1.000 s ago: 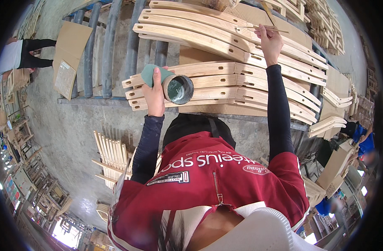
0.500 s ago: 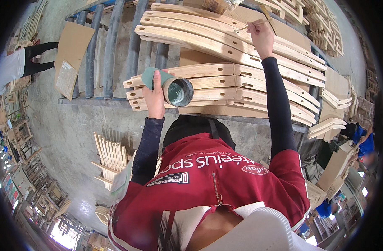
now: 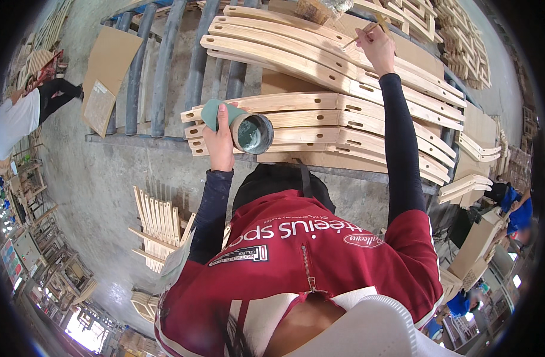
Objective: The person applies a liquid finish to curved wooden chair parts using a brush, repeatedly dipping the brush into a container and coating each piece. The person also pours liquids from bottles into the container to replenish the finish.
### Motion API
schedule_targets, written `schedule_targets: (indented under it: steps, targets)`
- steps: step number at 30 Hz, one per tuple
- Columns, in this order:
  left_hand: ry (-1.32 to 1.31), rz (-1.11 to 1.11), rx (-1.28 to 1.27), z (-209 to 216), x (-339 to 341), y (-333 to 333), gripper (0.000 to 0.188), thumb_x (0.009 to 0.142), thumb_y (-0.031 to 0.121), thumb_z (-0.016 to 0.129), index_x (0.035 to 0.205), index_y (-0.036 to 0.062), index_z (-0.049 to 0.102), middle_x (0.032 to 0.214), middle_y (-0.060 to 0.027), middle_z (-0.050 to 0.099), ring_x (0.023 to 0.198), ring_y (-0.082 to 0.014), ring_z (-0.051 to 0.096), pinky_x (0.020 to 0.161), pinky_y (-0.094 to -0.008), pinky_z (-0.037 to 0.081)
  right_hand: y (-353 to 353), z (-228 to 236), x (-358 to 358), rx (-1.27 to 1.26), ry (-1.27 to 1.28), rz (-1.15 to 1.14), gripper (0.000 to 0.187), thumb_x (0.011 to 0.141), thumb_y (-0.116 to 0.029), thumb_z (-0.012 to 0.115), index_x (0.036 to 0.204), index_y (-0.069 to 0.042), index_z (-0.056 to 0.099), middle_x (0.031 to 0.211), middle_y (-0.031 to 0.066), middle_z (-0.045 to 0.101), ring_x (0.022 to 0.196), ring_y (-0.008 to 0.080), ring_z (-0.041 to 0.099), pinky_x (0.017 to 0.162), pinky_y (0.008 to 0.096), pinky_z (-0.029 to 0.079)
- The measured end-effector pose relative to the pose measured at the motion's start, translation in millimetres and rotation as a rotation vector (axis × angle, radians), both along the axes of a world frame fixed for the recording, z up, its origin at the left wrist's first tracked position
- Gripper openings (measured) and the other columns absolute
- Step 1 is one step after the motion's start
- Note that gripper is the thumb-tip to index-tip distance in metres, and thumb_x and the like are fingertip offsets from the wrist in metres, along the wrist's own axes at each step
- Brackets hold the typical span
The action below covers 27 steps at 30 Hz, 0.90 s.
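Note:
My left hand [image 3: 220, 143] is wrapped round a cup [image 3: 269, 134] tilted so that its mouth and the pale residue inside show. A green pad or sheet [image 3: 211, 112] is held against the cup under my left thumb. Farther off to the right, my right hand [image 3: 377, 52] pinches a thin stick [image 3: 348, 43], perhaps a small brush. Its tip meets or hovers just over the far group of curved wooden pieces [image 3: 278, 49]; which of the two I cannot tell. The nearer group of slotted wooden pieces [image 3: 296, 119] lies beyond my body, below the cup.
Blue-grey rollers [image 3: 168, 65] carry the wood, with cardboard [image 3: 114, 50] at the left. A wooden block [image 3: 320, 9] stands at the far edge. Bent wooden parts [image 3: 479, 146] lie at the right. Slats [image 3: 156, 217] are stacked on the floor. A person [image 3: 22, 116] is at the far left.
The wooden pieces and rollers sit slightly farther right in the picture. My right hand has shifted slightly, still pinching the stick. At the far left, the person's legs and body have changed position.

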<state>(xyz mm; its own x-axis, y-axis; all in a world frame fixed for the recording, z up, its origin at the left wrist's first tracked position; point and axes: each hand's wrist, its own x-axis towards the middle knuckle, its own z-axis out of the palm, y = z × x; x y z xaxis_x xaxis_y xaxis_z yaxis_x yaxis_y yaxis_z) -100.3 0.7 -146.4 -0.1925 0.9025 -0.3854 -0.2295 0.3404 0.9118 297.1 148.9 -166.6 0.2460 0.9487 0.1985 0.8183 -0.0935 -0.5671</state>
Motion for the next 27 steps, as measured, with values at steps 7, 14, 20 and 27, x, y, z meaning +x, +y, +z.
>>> schedule_targets:
  steps: [7, 14, 20, 27]
  targets:
    - [-0.039, -0.062, 0.007, 9, 3, 2, 0.039, 0.102, 0.032, 0.054, 0.112, -0.0049, 0.060, 0.109, -0.0139, 0.068, 0.093, -0.0212, 0.070, 0.081, -0.0302, 0.055, -20, -2, 11, -0.021, 0.207, -0.064, 0.023, 0.092, -0.024, 0.068, 0.091, -0.001, 0.068, 0.079, 0.0111, 0.074, 0.073, 0.0175, 0.074, 0.067, 0.0292, 0.056]
    - [-0.040, -0.052, 0.234, 26, 14, 36, 0.034, 0.103, 0.028, 0.054, 0.109, -0.0045, 0.060, 0.105, -0.0131, 0.068, 0.092, -0.0221, 0.070, 0.081, -0.0319, 0.056, -83, 84, -40, 0.147, 0.740, 0.049, 0.022, 0.099, -0.017, 0.061, 0.098, 0.005, 0.063, 0.095, 0.0162, 0.073, 0.086, 0.0201, 0.073, 0.078, 0.0287, 0.059]
    - [-0.069, -0.163, 0.434, 79, 44, 66, 0.039, 0.101, 0.030, 0.058, 0.108, -0.0076, 0.063, 0.102, -0.0153, 0.070, 0.088, -0.0214, 0.071, 0.076, -0.0320, 0.057, -162, 146, -123, 0.170, 0.805, 0.282, 0.018, 0.098, -0.012, 0.061, 0.099, 0.006, 0.060, 0.094, 0.0171, 0.072, 0.086, 0.0200, 0.072, 0.076, 0.0289, 0.059]
    - [-0.115, -0.231, 0.816, 134, 62, 65, 0.037, 0.102, 0.030, 0.056, 0.108, -0.0062, 0.062, 0.104, -0.0137, 0.069, 0.090, -0.0233, 0.071, 0.078, -0.0332, 0.059, -203, 155, -144, 0.366, 0.496, 0.244, 0.010, 0.090, -0.008, 0.073, 0.090, 0.001, 0.068, 0.085, 0.0071, 0.072, 0.077, 0.0106, 0.066, 0.070, 0.0242, 0.052]
